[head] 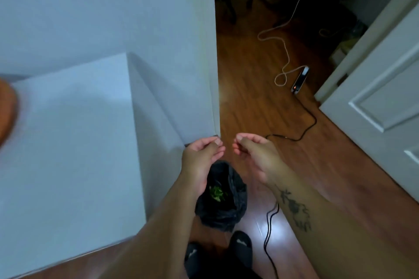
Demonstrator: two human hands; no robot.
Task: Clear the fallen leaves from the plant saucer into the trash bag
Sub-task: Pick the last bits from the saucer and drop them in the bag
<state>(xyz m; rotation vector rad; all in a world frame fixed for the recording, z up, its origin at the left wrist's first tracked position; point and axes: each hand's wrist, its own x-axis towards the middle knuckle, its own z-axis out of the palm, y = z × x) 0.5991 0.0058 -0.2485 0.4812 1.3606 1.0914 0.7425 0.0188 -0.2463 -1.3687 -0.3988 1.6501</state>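
Observation:
A black trash bag (229,206) stands open on the wooden floor between my arms, with green leaves (217,194) lying inside it. My left hand (201,161) hovers above the bag's left rim, fingers loosely curled and empty. My right hand (254,154) is held a little to the right of it, fingers also curled with nothing visible in them. The two hands are apart, fingertips facing each other. An orange-brown curved edge of the plant saucer (6,111) shows blurred at the far left on the white surface.
A white cabinet top (72,147) fills the left; a white wall corner (213,75) rises behind my hands. A black cable (268,222) runs along the floor by my feet in dark slippers (241,247). A power strip (300,79) and a white door (381,97) lie to the right.

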